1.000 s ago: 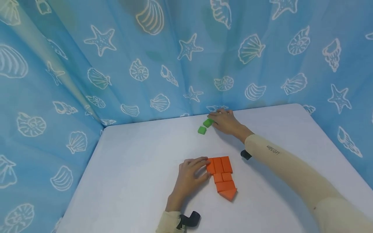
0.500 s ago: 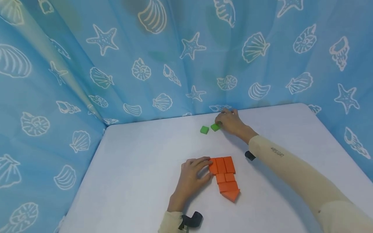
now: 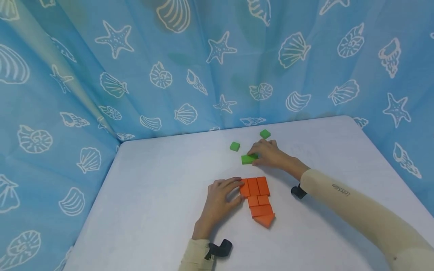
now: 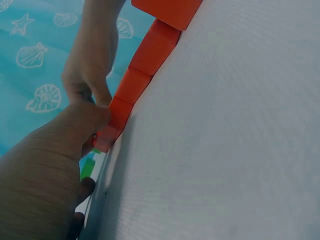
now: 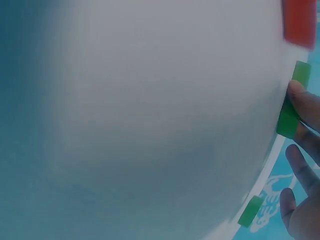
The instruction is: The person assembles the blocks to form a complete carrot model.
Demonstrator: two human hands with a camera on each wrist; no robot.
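Note:
In the head view my right hand (image 3: 269, 153) pinches a long green block (image 3: 248, 159) between thumb and fingers, just behind the orange blocks. The right wrist view shows the thumb (image 5: 298, 95) across the middle of this block, hiding part of it. My left hand (image 3: 218, 197) is at the left end of a group of orange blocks (image 3: 253, 187) lying close together. Its thumb and index finger lie about the leftmost orange block (image 3: 243, 189). A triangular orange block (image 3: 266, 220) forms the group's near end.
A square green block (image 3: 235, 146) lies left of my right hand, and another green block (image 3: 265, 133) lies behind it near the table's back edge. The white table (image 3: 152, 195) meets a blue seashell-patterned curtain (image 3: 190, 75) at the back and left.
My right hand has come forward from the back with the long green block. A green block it hid earlier now shows behind it. My left hand stays beside the orange blocks.

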